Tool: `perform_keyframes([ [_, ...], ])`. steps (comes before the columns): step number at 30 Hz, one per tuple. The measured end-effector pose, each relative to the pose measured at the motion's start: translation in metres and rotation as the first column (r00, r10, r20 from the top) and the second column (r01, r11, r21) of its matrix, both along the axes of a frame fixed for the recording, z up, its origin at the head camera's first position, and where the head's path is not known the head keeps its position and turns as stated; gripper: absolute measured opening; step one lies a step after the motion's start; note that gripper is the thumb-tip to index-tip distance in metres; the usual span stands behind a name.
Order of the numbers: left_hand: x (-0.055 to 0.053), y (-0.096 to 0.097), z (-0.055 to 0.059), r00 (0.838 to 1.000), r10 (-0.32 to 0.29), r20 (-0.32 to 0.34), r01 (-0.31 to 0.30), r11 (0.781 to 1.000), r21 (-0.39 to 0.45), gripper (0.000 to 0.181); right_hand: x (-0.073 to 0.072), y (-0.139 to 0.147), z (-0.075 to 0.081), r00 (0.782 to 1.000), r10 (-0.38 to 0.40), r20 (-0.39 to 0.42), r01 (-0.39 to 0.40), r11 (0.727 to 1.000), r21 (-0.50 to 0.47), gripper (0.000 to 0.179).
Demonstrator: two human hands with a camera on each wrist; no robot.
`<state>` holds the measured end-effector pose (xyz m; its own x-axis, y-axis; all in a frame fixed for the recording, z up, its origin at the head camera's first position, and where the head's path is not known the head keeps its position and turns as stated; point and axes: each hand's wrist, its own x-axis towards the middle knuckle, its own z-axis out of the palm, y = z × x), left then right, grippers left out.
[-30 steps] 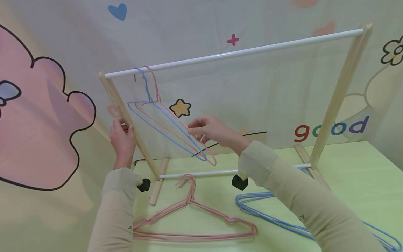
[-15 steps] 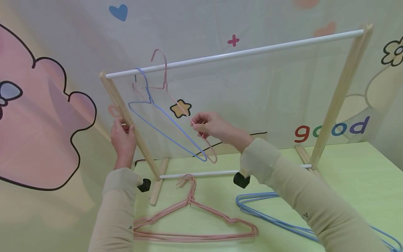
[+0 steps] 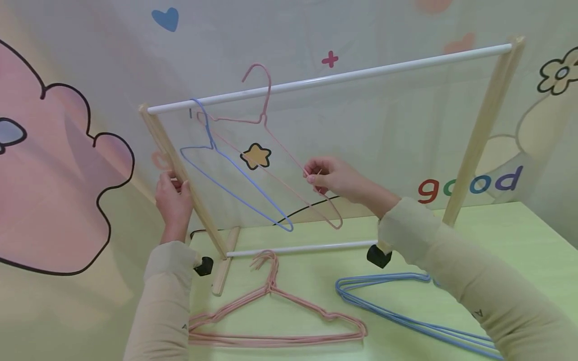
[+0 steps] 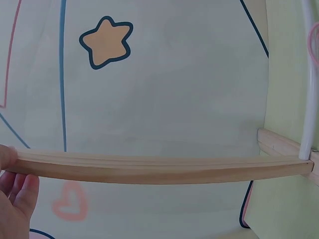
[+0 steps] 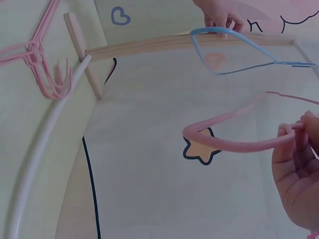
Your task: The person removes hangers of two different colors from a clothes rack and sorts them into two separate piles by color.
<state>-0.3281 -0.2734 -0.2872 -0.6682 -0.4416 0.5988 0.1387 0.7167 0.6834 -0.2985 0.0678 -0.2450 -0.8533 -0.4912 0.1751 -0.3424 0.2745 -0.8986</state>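
Observation:
My right hand (image 3: pixel 336 175) pinches the slanting side of a pink wire hanger (image 3: pixel 264 118), thumb against fingers. That hanger is tilted, and its hook stands above the white top rail (image 3: pixel 361 75), apart from it. A blue hanger (image 3: pixel 208 133) hangs on the rail near its left end. My left hand (image 3: pixel 173 203) grips the left wooden post (image 3: pixel 200 210) of the rack. In the left wrist view the thumb lies on one side of the post (image 4: pixel 149 169) and the fingers on the other. The right wrist view shows the pink hanger's rounded corner (image 5: pixel 239 145) close up.
A stack of pink hangers (image 3: pixel 271 286) lies on the pale green table (image 3: pixel 496 225) before the rack. Several blue hangers (image 3: pixel 397 319) lie to its right, partly hidden by my right sleeve. A white lower rod (image 3: pixel 307 247) runs behind the pink stack. A patterned cloth hangs behind.
The pink hanger was hooked on the rail beside the blue one; my right hand has lifted it off and moved it right. The left hand stays on the post.

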Motion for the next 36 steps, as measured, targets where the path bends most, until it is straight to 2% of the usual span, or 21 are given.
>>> perform_keyframes([
  [10, -0.001, 0.0, 0.0, 1.0, 0.003, -0.009, -0.003, 1.0, -0.007, 0.025, 0.003, 0.039, -0.008, 0.995, -0.038, -0.088, 0.038, 0.999, 0.0, 0.007],
  [17, 0.0, 0.001, 0.0, 1.0, 0.005, 0.0, -0.005, 1.0, 0.003, 0.025, 0.009, 0.063, -0.019, 0.989, -0.066, -0.133, 0.074, 0.996, 0.053, 0.007],
  [25, 0.001, 0.001, -0.001, 1.0, -0.001, -0.002, 0.001, 1.0, 0.007, 0.025, 0.014, 0.083, -0.029, 0.989, -0.087, -0.118, 0.096, 0.993, 0.07, 0.008],
  [29, 0.001, 0.0, -0.001, 1.0, 0.005, -0.01, -0.005, 1.0, 0.001, 0.025, 0.015, 0.091, -0.04, 0.995, -0.069, -0.078, 0.075, 0.995, 0.072, 0.009],
  [36, 0.001, 0.0, -0.001, 1.0, 0.006, -0.008, -0.006, 1.0, 0.0, 0.025, 0.013, 0.099, -0.058, 0.996, -0.06, -0.06, 0.065, 0.993, 0.094, 0.008],
])
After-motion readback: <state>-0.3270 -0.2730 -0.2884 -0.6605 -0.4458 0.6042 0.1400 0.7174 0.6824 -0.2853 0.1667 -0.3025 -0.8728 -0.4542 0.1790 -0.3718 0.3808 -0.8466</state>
